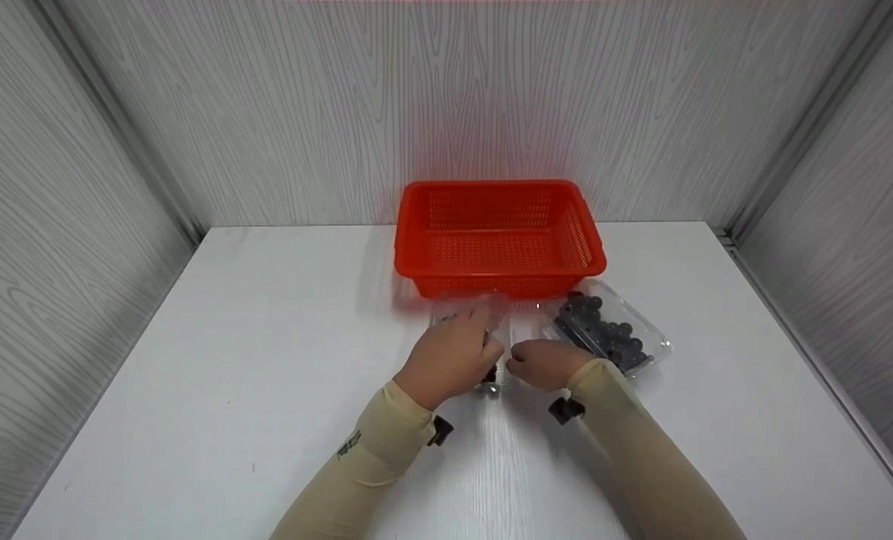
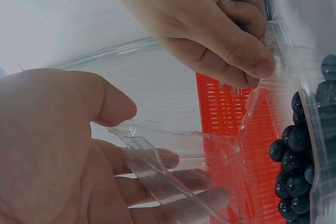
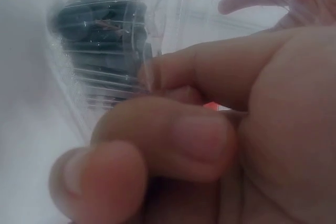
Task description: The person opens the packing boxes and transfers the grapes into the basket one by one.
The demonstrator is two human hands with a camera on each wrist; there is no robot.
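Observation:
A clear plastic box of dark round fruit [image 2: 299, 171] lies between the two hands, mostly covered by the left hand in the head view. My left hand [image 1: 450, 360] has its thumb on one side of the box's clear lid [image 2: 157, 171] and its fingers behind it, pinching the thin plastic. With curled fingers, my right hand [image 1: 547, 364] pinches the rim of the same box, close to the fruit [image 3: 100, 40] in the right wrist view. The lid stands raised from the box between the hands.
Behind the hands stands a red plastic basket [image 1: 498, 281] against the back wall, with nothing in it. A second clear box of dark fruit [image 1: 603, 330] lies just right of the right hand, close to the basket's front corner. Grey panels enclose the white table [image 1: 266, 337].

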